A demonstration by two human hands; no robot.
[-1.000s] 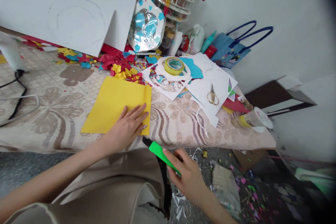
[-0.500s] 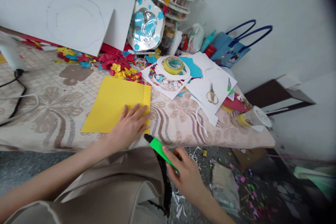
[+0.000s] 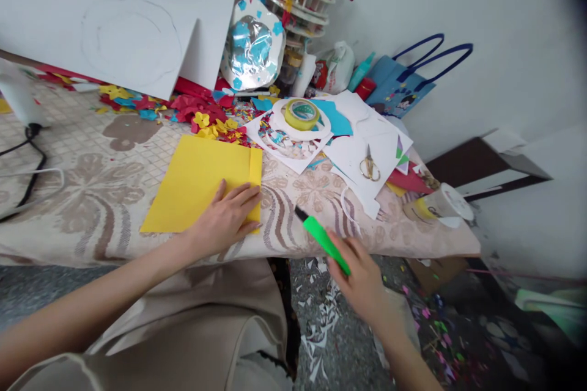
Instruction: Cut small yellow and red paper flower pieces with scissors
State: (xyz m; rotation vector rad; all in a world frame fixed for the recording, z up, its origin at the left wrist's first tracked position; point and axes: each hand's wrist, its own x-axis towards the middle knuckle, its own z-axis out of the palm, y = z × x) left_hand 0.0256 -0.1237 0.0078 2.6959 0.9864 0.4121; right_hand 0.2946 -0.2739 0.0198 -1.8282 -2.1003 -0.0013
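Observation:
A yellow sheet of paper [image 3: 192,177] lies near the table's front edge, with a narrow strip marked off by a line along its right side. Flat on its lower right part rests my left hand [image 3: 227,211], fingers stretched across the strip. My right hand [image 3: 355,269] is closed around a bright green utility knife [image 3: 325,243], its dark tip pointing up and left. That tip is over the tablecloth, to the right of the sheet and apart from it.
Gold scissors [image 3: 369,166] lie on white paper offcuts [image 3: 362,146]. A tape roll [image 3: 301,113] sits on a white paper ring. Behind are coloured paper flowers [image 3: 202,113], a round blue-and-white decoration [image 3: 253,43] and a blue bag [image 3: 398,85]. A black cord [image 3: 39,165] is at left.
My right hand has moved the green utility knife up and right, away from the yellow sheet's lower right corner. My left hand stays on the sheet, its fingers closer together.

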